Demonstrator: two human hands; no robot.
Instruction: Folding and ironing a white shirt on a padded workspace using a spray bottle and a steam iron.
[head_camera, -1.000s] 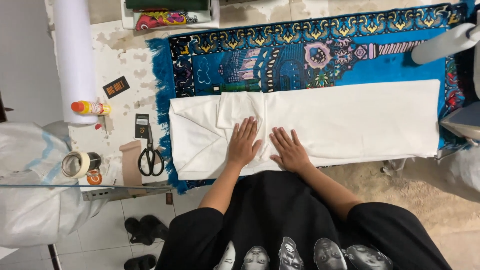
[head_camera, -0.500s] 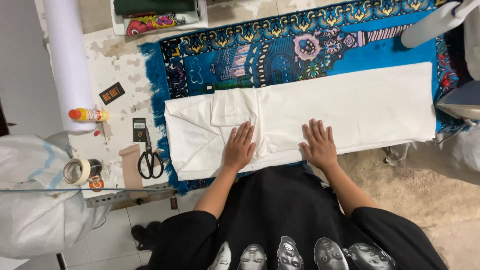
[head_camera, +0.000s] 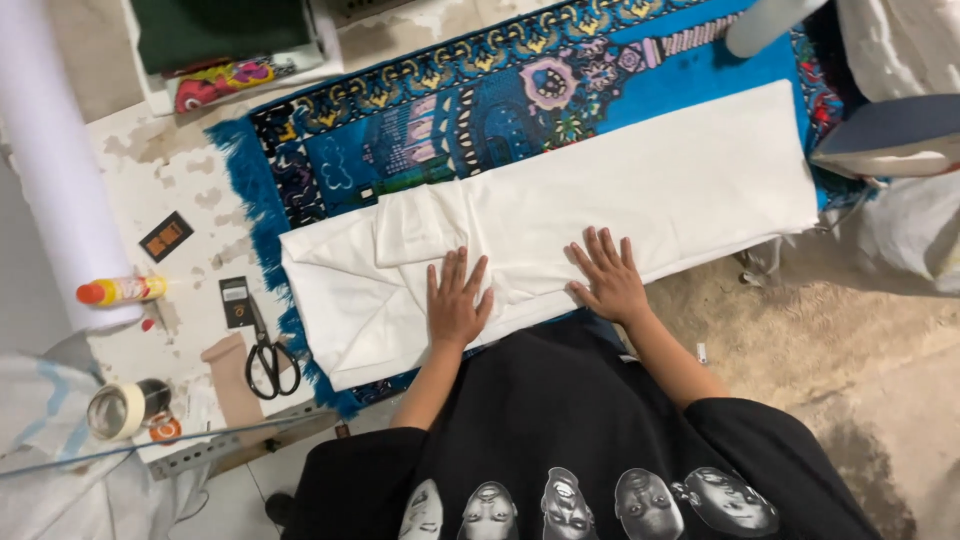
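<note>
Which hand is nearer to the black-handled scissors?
The left hand. It lies flat on the folded white cloth, with the black-handled scissors off to its left on the worn tabletop. The right hand presses the cloth farther right.

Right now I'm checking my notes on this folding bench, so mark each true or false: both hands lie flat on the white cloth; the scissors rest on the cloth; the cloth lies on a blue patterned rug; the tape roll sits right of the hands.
1. Both hands, left hand and right hand, lie flat on the white cloth: true.
2. The scissors rest on the cloth: false, they lie on the table left of it.
3. The cloth lies on a blue patterned rug: true.
4. The tape roll sits right of the hands: false, it is far left.
</note>
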